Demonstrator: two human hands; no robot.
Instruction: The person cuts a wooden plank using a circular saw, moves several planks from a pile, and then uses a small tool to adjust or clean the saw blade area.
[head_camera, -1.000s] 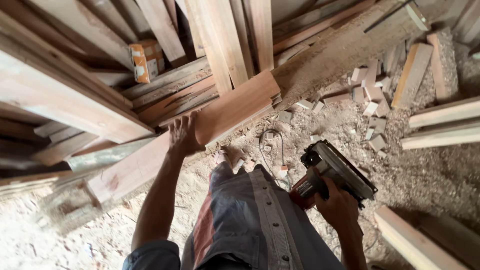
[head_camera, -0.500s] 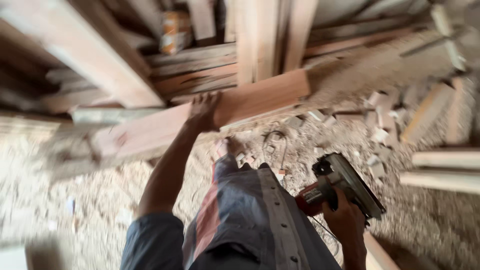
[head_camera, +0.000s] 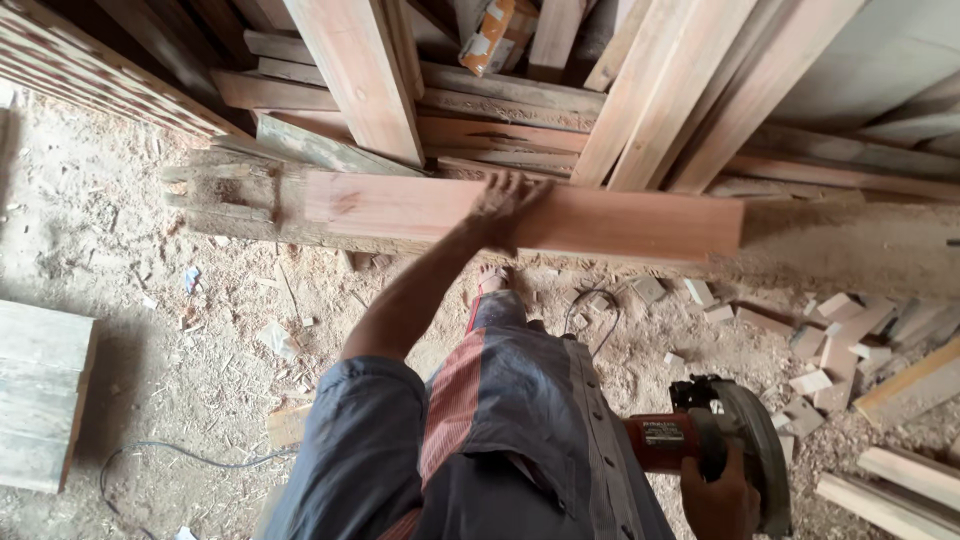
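Observation:
My left hand (head_camera: 505, 205) rests flat with spread fingers on a long reddish wooden plank (head_camera: 620, 220) that lies across the sawdust-covered ground in front of a timber stack. My right hand (head_camera: 722, 500) grips the handle of an orange and black circular saw (head_camera: 720, 440), held low beside my right leg, apart from the plank. My left arm stretches forward over my knee. My foot (head_camera: 492, 280) stands just below the plank.
Upright and leaning beams (head_camera: 360, 80) stand behind the plank. Small wood offcuts (head_camera: 830, 340) litter the ground at right, with longer battens (head_camera: 900, 490) at lower right. A grey board block (head_camera: 40, 390) lies at left. A cable (head_camera: 170, 455) runs over the sawdust.
The view swung left and down, so the plank now lies level across the middle. My left hand stays on the plank; the saw has dropped lower at my right side.

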